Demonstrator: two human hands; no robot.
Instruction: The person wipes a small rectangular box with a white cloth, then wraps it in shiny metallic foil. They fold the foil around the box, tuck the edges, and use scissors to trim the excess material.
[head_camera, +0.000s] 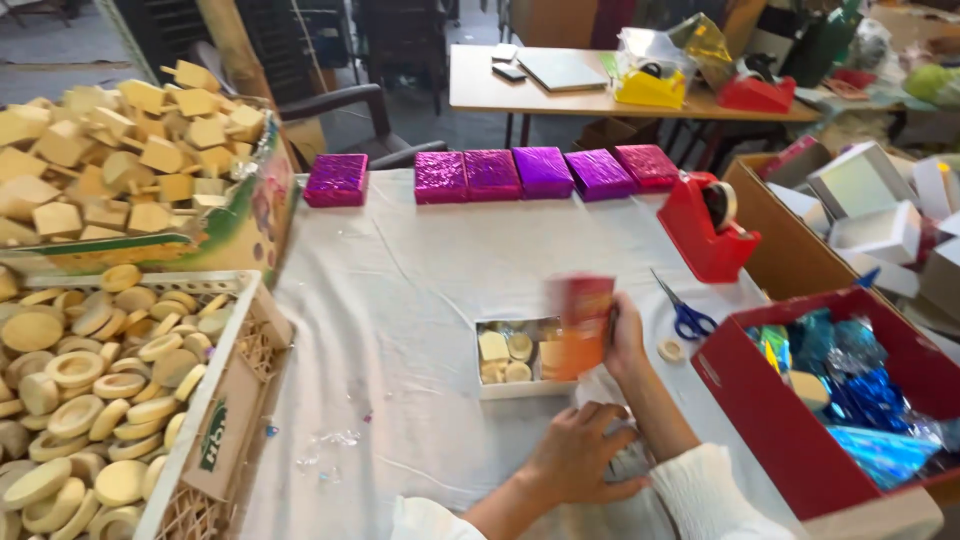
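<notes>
The right hand (628, 335) holds a blurred red and orange card or lid (583, 325) upright over the right end of a small white box (520, 358), its fingers closed on the far edge of that piece; the left hand (580, 460) lies lower, near the front of the worktop (400, 290), with its fingers curled loosely down on a crumpled bit of clear or white wrapping, though whether they actually grip it I cannot tell; the white box sits on the pale cloth at the middle of the worktop, open at the top, with small pale wooden pieces inside it; just right of the right hand lie blue-handled scissors (685, 315) and a small roll of tape (671, 350); beyond them stands a red tape dispenser (705, 230); along the far edge of the worktop runs a row of shiny purple and pink wrapped boxes (540, 172), one of them set apart to the left; at the left, two open cartons hold wooden pieces, round discs (90, 390) in the nearer one and blocky shapes (120, 160) in the farther; at the right, a red carton (790, 420) holds blue and iridescent foil sheets (860, 400); white sleeves cover both forearms.
</notes>
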